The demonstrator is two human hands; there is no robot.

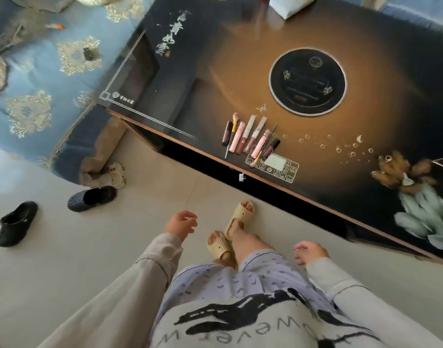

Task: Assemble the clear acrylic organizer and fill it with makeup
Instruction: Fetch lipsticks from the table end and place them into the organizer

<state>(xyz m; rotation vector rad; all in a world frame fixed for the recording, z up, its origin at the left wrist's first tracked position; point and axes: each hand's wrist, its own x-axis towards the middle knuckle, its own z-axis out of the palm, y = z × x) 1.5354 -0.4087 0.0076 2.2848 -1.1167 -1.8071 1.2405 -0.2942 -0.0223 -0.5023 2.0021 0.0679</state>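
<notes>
**Item 1. Makeup** (250, 138). We list one row of slim tubes and brushes lying side by side on the table (215, 71). The row is close to the table's front edge, a little right of the frame's centre. The tubes are pink, dark or silver-capped. A brush (234, 121) with a pale tip lies toward the left end of the row. The lower ends of the right-hand pieces lie over a printed control panel (278, 169).

**Item 2. Table.** It has a dark glossy top with an amber glow and runs from the upper centre to the right edge of the frame. A round black disc (307, 81) is set in it, up and to the right of the makeup and apart from it. A white box (290, 6) stands at the top edge, cut off by the frame.

**Item 3. Left hand** (181, 223). It is at lower centre, over the floor (64, 272). The fingers are loosely curled and hold nothing. The hand is well apart from the makeup.

**Item 4. Right hand** (311, 252). It is lower and to the right, with fingers loosely curled and nothing in it. It is below the table's front edge in the frame.

**Item 5. Floor.** We note pale tiles. Beige slippers (240, 214) are on the person's feet, between the two hands. Two black clogs (91, 198) lie at middle left. A sofa (39, 71) in a blue patterned cover fills the upper left.
</notes>
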